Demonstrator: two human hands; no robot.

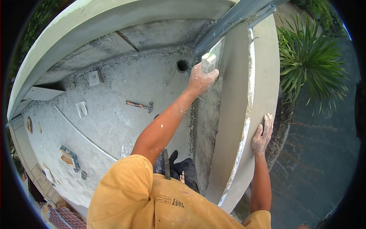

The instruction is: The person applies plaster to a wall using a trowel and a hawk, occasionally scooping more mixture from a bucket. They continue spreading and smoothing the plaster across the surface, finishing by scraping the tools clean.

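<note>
My left hand (204, 79) reaches forward, its fingers wrapped around the pale, plaster-caked handle of a trowel (208, 63). The trowel's flat, greenish-white blade lies along the inner side of the low curved wall (234, 99), just below a grey steel beam (228, 28). Farther back on the right, my right hand (262, 135) rests flat on the smooth grey outer face of that wall, fingers stretched out. White plaster dust coats both hands. Between them runs the wall's edge, with a rough white strip (249, 82) along it.
On the concrete floor lie a hammer (140, 105), a long white strip (82, 133), an open box (69, 158) and a whitish block (95, 78). A round drain hole (182, 65) is near my left hand. Outside the wall grows a spiky palm (309, 61).
</note>
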